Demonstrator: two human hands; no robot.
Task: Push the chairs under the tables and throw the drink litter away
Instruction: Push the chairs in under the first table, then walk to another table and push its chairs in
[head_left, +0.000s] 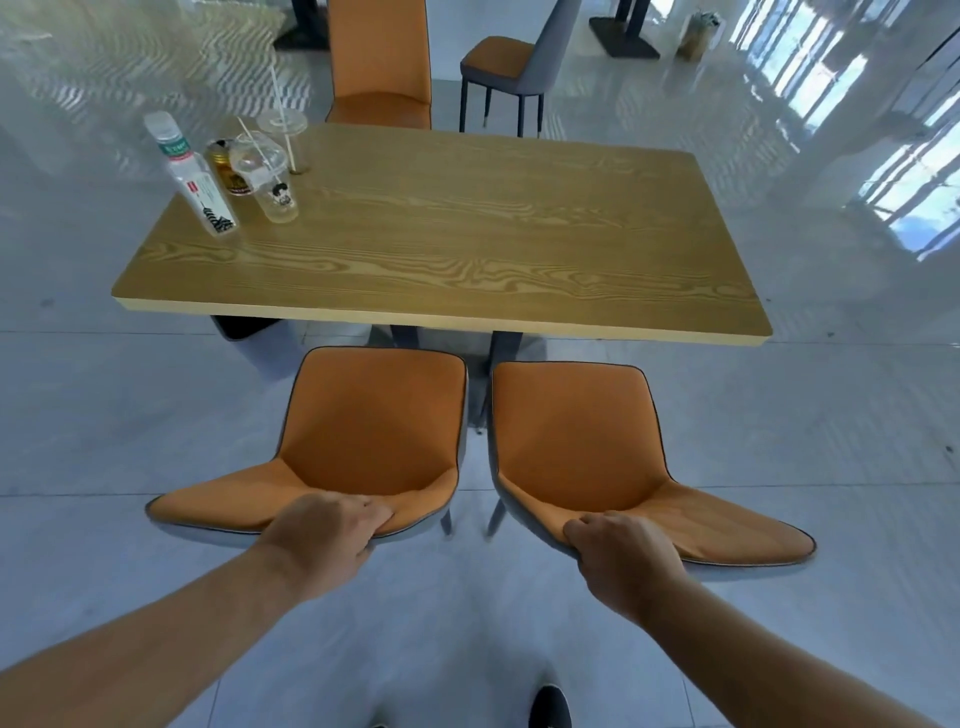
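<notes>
Chairs come first in our view: two orange-upholstered ones with grey shells stand side by side, just beside each other, facing the table. Nearest to us, our left hand (332, 535) is curled over the top edge of the left chair's backrest (306, 512), fingers folded onto the orange padding. Our right hand (618, 556) is wrapped the same way over the top edge of the right chair's backrest (727, 535). Both hands grasp firmly. A dark shoe (550, 706) shows at the bottom edge.

Beyond our hands, the left chair's seat (374, 410) and the right chair's seat (571, 421) lie just short of the wooden table (467, 234); neither is tucked under yet. We judge the chairs moderately heavy and rigid, with soft padding that gives under the fingers, and the backrest top as the sensible hold. On the glossy tiled floor (104, 415) the thin legs should slide, perhaps with a scrape.

Farther off, the drink litter clusters on the table's far left corner: a clear plastic water bottle (195, 182), a small amber jar (228, 166), a clear lidded cup with a straw (265, 179) and a second lidded cup with a tall straw (288, 135). These look light and easily crushed.

Farthest, another orange chair (379, 62) sits at the table's far side, and one more chair (504, 73) stands apart.
</notes>
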